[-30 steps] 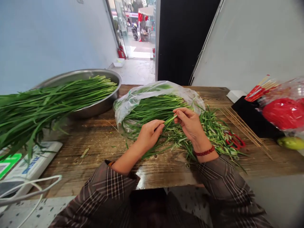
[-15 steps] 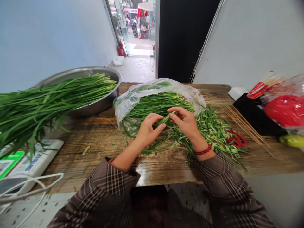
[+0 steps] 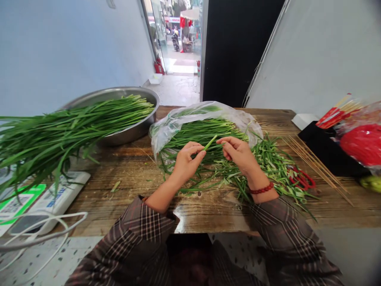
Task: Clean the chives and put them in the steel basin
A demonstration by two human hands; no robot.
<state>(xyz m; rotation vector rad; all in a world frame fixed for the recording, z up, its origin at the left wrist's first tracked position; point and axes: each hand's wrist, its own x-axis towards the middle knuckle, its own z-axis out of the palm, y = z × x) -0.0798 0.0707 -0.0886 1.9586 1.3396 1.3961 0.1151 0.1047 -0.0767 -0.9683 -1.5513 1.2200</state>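
- Stalk (image 3: 210,143), slender, smooth, pinched in left hand (image 3: 187,161); right hand (image 3: 239,155) curled beside its tip, whether gripping anything I cannot tell.
- Limp, tangled trimmings (image 3: 270,161) right of the grip.
- Crinkled plastic bag (image 3: 165,135) just beyond.
- Grained wooden table (image 3: 133,171), open left of the grip.
- Curved steel basin (image 3: 133,134) farther left, leaves (image 3: 59,127) overhanging its rim.
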